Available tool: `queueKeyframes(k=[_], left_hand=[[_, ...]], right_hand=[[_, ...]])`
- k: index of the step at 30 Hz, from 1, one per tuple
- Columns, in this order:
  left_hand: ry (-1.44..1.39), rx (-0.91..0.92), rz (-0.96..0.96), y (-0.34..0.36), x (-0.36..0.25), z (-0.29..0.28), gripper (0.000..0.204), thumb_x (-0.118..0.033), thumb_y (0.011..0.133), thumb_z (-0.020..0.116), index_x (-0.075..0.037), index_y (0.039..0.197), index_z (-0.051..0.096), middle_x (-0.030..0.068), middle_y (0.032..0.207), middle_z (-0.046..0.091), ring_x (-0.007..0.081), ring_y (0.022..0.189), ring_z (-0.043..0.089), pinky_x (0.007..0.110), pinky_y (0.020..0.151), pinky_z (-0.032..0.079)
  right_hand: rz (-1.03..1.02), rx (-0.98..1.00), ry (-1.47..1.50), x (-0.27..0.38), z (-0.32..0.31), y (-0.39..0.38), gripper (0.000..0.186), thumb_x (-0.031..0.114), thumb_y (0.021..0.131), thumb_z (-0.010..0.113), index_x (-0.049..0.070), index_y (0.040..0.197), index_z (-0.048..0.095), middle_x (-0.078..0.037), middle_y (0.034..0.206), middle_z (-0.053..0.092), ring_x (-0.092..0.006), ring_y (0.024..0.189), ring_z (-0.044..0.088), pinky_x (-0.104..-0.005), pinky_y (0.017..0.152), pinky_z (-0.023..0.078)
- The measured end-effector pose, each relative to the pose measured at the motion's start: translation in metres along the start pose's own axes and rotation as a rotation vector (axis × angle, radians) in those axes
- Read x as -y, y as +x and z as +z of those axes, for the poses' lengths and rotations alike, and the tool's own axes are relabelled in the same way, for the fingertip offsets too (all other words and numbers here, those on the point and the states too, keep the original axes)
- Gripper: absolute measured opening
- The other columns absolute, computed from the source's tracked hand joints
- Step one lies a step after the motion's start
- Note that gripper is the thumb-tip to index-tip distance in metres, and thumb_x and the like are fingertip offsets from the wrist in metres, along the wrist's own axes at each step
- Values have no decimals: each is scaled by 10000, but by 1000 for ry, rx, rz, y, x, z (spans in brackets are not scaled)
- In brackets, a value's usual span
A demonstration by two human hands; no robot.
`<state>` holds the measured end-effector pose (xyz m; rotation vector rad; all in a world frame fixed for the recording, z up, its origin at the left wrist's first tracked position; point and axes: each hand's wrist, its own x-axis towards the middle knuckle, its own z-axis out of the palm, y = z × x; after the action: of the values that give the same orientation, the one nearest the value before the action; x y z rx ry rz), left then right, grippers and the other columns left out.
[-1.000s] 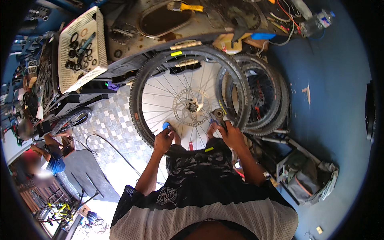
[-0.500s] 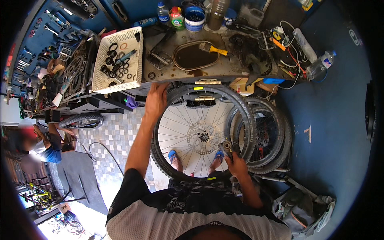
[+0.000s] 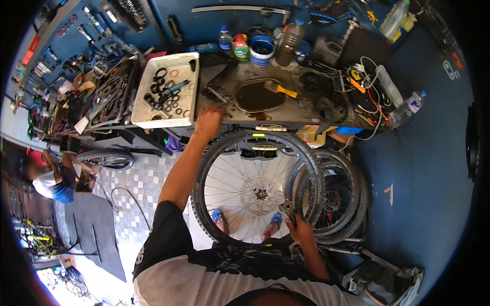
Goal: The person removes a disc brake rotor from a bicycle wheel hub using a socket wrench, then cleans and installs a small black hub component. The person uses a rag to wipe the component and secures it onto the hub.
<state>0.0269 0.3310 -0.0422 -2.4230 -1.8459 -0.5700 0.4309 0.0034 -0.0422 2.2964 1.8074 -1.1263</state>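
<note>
My left hand (image 3: 208, 121) reaches to the front edge of the workbench (image 3: 260, 116), fingers curled; what lies under them I cannot make out. The white plastic basket (image 3: 148, 81) with black rings is just beyond it. In front of my body is a spoked bicycle wheel (image 3: 201, 199) with tyre, disc rotor (image 3: 261, 194) and hub; my blue sandals show beyond its spokes. At its right side my right hand (image 3: 301, 229) grips a dark metal tool (image 3: 289, 209) with a round brass-coloured end.
More wheels (image 3: 357, 204) stand right of mine, beside a blue wall (image 3: 418, 168). The bench holds an oily tray (image 3: 255, 104), a yellow brush (image 3: 283, 89), bottles (image 3: 288, 43) and cables. At the left a seated person (image 3: 53, 183) is near another wheel (image 3: 102, 157) and a hose.
My left hand has left the wheel's near rim and moved up to the bench edge. My view has lifted toward the bench and pegboard. The tool remains in my right hand.
</note>
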Motion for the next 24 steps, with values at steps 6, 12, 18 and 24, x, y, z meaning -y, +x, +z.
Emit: queueKeyframes(k=[6,12,18,24], left_hand=[[-313,-140,-103,-65,-56,-17,320,-120,884,710,-58,1198,686,192,1134,676,392,1087,621,491,941,485],[-684,121,-260,-169,-116,-6,363,-87,865,749,-21,1216,681,223,1086,691,407,1018,666,454,904,540],[-729,255,-317,-222,-138,-17,327,-80,866,751,-12,1181,695,208,1108,695,396,1030,676,435,882,561],[-722,252,-398,-234,-125,-30,342,-125,884,765,-45,1211,700,190,1099,701,329,937,713,407,804,581]], right_hand=[[-121,-222,39,18,-41,47,418,465,953,625,111,1175,611,-295,845,700,-545,841,660,-634,762,516],[-364,-535,13,63,-111,137,408,314,938,661,144,1300,580,-244,982,719,-475,859,691,-565,755,547],[-341,-635,-183,111,-164,220,446,258,929,686,176,1355,585,-182,1064,705,-409,926,699,-498,781,563],[-333,-574,53,127,-148,220,431,275,933,711,161,1338,616,-151,1009,726,-370,933,709,-439,773,560]])
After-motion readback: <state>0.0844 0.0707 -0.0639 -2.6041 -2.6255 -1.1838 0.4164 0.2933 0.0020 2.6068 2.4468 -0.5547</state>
